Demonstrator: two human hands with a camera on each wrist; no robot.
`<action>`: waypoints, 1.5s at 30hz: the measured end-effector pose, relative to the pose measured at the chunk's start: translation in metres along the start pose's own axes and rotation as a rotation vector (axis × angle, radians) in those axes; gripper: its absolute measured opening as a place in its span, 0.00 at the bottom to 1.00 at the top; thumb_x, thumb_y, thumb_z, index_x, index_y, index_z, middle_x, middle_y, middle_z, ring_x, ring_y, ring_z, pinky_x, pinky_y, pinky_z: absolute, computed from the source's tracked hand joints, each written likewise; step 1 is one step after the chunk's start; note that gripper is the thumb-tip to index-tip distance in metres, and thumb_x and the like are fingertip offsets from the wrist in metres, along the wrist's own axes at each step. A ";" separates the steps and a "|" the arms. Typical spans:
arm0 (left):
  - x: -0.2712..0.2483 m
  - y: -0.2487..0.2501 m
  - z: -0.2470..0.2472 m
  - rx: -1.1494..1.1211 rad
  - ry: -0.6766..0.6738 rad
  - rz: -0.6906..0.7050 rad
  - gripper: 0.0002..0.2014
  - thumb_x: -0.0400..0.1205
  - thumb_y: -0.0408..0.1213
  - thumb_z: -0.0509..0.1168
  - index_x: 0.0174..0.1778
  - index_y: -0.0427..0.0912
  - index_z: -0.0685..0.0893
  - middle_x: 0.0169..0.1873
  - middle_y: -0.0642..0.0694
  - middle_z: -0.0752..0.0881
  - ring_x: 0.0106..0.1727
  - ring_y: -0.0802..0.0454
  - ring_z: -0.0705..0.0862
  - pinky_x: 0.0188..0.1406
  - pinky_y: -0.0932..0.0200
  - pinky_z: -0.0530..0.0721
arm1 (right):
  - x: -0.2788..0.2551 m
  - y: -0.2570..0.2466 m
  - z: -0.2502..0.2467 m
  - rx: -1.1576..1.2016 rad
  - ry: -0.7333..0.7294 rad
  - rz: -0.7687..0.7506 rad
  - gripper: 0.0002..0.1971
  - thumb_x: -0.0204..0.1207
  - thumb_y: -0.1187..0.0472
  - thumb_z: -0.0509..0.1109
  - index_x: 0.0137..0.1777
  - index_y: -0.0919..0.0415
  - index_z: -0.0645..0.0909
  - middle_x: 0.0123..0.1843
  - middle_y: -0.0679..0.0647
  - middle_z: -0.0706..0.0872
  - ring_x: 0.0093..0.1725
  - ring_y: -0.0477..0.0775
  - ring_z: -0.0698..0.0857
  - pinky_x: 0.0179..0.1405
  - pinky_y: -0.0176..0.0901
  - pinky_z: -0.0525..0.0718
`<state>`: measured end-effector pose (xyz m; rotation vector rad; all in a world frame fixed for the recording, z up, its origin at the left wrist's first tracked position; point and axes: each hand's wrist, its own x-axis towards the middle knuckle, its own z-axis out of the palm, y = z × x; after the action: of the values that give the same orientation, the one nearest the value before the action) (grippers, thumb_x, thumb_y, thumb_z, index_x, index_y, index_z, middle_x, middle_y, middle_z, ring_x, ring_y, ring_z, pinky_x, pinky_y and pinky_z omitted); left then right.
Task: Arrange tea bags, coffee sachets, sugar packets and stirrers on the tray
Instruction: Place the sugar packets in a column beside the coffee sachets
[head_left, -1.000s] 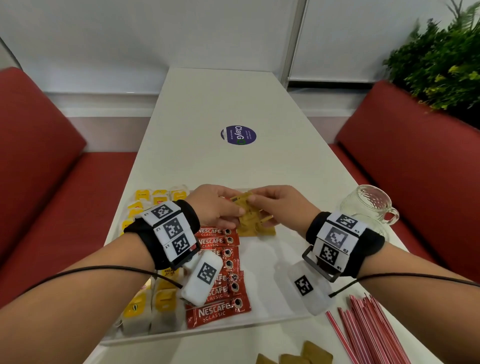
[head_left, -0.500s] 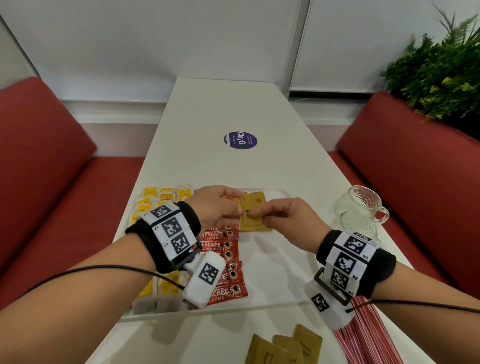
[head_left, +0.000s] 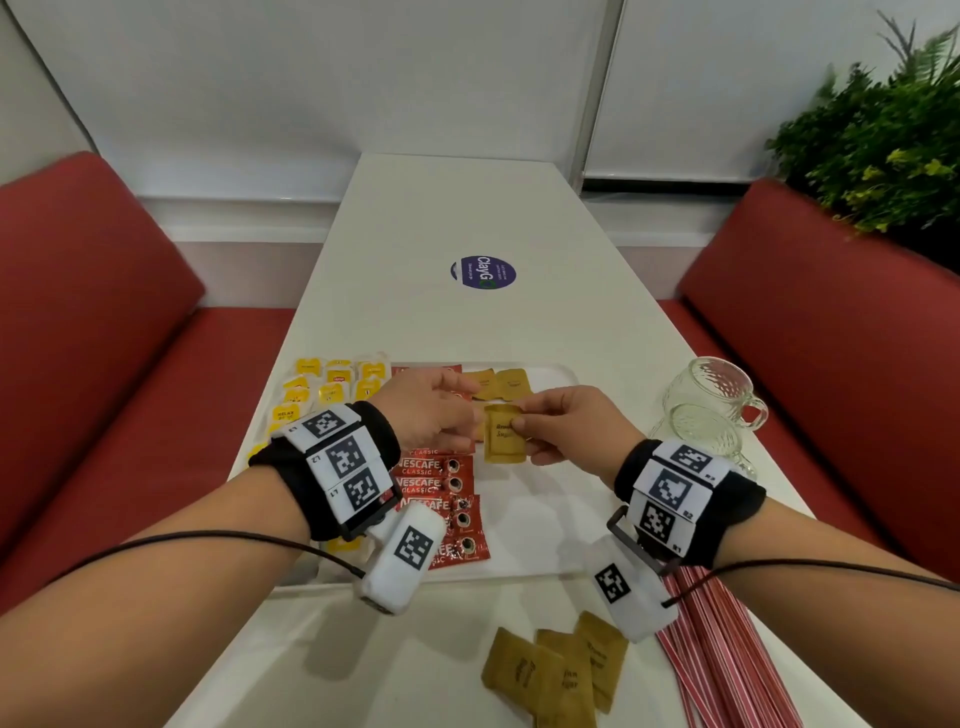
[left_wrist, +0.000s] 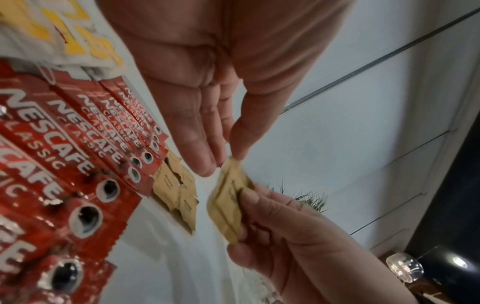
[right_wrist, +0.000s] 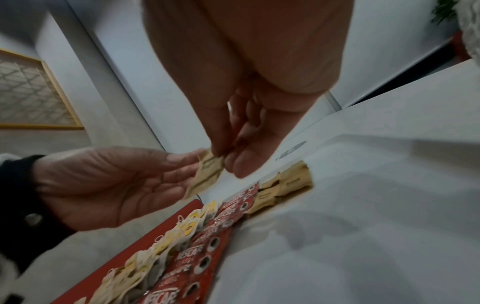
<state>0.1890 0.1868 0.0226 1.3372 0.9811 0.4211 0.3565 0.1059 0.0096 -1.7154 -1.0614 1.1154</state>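
Observation:
A white tray (head_left: 545, 519) holds yellow tea bags (head_left: 322, 389) on its left and red coffee sachets (head_left: 436, 483) down the middle. Two brown sugar packets (head_left: 498, 384) lie at its far end. My right hand (head_left: 530, 436) pinches another brown sugar packet (head_left: 504, 441) between thumb and fingers, just above the tray. My left hand (head_left: 462, 415) reaches in from the left with straight fingers, its thumb tip touching the packet's (left_wrist: 228, 203) upper corner. The right wrist view shows the same packet (right_wrist: 205, 176) between both hands.
Three loose sugar packets (head_left: 550, 675) lie on the table in front of the tray. A bundle of red stirrers (head_left: 727, 649) lies at the near right. Two glass mugs (head_left: 711, 400) stand right of the tray. Red benches flank the table.
Both hands drew back from the tray's far end, where two sugar packets now lie. The right hand has pulled one packet nearer, and the left hand's fingers have loosened.

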 end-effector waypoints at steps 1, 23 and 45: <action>-0.001 -0.001 -0.002 0.007 0.017 0.007 0.15 0.77 0.21 0.68 0.58 0.36 0.80 0.43 0.37 0.86 0.38 0.47 0.87 0.37 0.58 0.90 | 0.002 0.001 -0.001 -0.038 -0.005 0.036 0.04 0.77 0.68 0.71 0.49 0.64 0.85 0.34 0.55 0.86 0.28 0.45 0.83 0.33 0.35 0.88; -0.034 -0.014 -0.025 0.090 0.036 0.028 0.09 0.78 0.24 0.67 0.51 0.39 0.81 0.32 0.40 0.85 0.29 0.52 0.83 0.28 0.64 0.86 | 0.026 0.010 0.021 -0.354 -0.024 0.193 0.13 0.75 0.66 0.73 0.48 0.57 0.70 0.31 0.58 0.85 0.26 0.56 0.81 0.35 0.50 0.87; -0.094 -0.072 0.101 1.433 -0.535 0.354 0.50 0.62 0.64 0.75 0.76 0.62 0.57 0.71 0.52 0.61 0.69 0.49 0.67 0.65 0.45 0.78 | -0.070 0.016 -0.021 -0.314 -0.027 0.042 0.02 0.76 0.63 0.71 0.47 0.58 0.82 0.35 0.55 0.86 0.29 0.49 0.84 0.30 0.40 0.87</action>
<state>0.1972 0.0373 -0.0188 2.7293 0.4980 -0.5302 0.3622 0.0318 0.0186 -1.9786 -1.2756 1.0419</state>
